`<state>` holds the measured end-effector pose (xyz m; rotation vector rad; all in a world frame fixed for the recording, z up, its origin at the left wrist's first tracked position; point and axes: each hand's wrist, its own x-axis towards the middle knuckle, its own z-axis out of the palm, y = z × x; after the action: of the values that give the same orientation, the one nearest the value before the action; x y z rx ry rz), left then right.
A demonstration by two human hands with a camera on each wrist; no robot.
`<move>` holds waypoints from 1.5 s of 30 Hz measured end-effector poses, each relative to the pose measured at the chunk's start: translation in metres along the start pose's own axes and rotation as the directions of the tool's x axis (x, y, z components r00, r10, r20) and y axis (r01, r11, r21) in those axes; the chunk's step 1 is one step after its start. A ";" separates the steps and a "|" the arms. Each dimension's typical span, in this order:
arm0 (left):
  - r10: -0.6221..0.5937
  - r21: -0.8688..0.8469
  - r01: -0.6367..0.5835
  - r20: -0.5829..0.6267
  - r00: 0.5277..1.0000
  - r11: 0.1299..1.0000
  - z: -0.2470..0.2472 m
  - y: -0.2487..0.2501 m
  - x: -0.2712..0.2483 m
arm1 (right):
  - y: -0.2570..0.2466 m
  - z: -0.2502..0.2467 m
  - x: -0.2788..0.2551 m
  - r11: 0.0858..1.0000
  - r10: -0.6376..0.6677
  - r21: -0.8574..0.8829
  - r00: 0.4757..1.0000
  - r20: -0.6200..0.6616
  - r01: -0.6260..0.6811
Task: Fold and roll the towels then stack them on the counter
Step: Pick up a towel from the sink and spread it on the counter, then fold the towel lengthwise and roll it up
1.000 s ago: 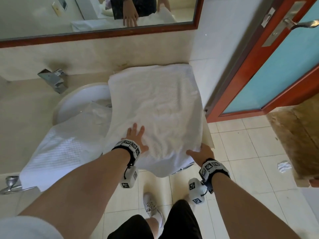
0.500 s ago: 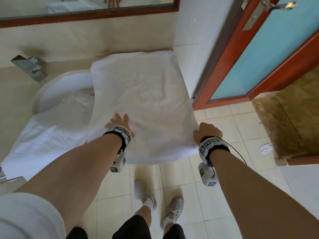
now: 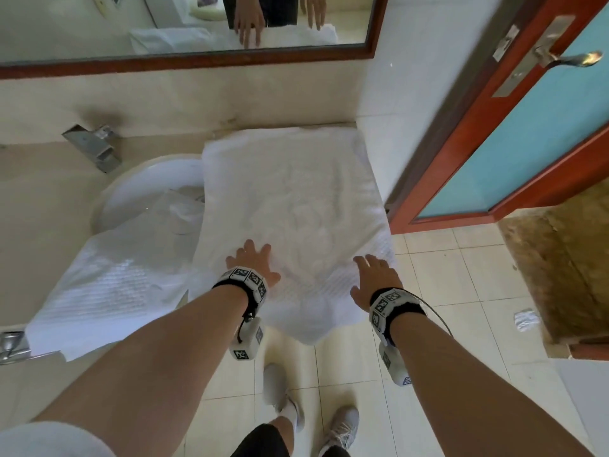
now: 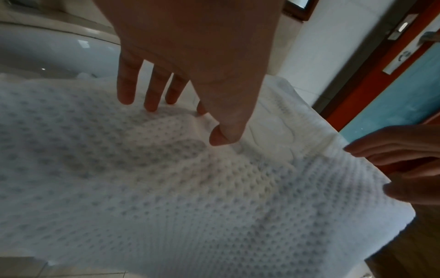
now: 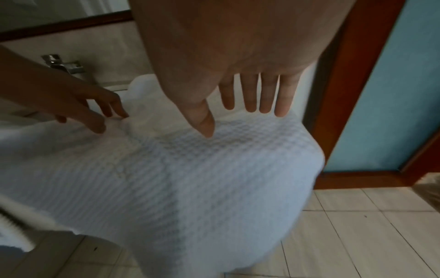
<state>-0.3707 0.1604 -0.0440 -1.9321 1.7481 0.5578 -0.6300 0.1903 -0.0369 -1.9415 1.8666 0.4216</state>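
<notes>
A white waffle-weave towel point(image 3: 290, 206) lies spread over the right end of the beige counter point(image 3: 43, 199), its near end drooping past the front edge. My left hand point(image 3: 252, 260) rests flat on its near part, fingers straight point(image 4: 152, 90). My right hand point(image 3: 374, 275) lies on the towel's near right side with straight fingers point(image 5: 252, 94), holding nothing. A second white towel point(image 3: 108, 285) is draped to the left, partly over the sink basin point(image 3: 138, 186) and partly under the first towel.
A chrome faucet point(image 3: 94, 146) stands behind the basin. A mirror with a brown frame point(image 3: 197, 57) runs along the wall. At the right is a red-framed door point(image 3: 494, 127) with a lever handle. A crumpled scrap point(image 3: 527, 319) lies on the tiled floor.
My right hand has let go of the towel's near right edge and now lies flat on top. My left hand stays pressed on the near part.
</notes>
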 end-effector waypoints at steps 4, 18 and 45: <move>0.060 0.067 -0.055 -0.078 0.995 0.996 -0.014 -0.014 0.014 | -0.021 -0.014 0.034 0.997 0.024 0.063 0.991 0.132 -0.032; -0.135 0.052 0.140 -0.079 0.988 0.989 -0.045 -0.073 0.082 | -0.041 -0.041 0.136 1.000 -0.013 0.017 1.000 -0.012 0.013; -0.435 -0.861 0.256 0.045 0.899 0.440 -0.111 -0.106 0.223 | -0.038 -0.111 0.290 0.998 -0.053 0.033 0.990 0.131 0.049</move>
<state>-0.2441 -0.0762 -0.0775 -3.0158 1.1089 1.2977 -0.5833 -0.1157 -0.0787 -1.8903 1.7269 0.4916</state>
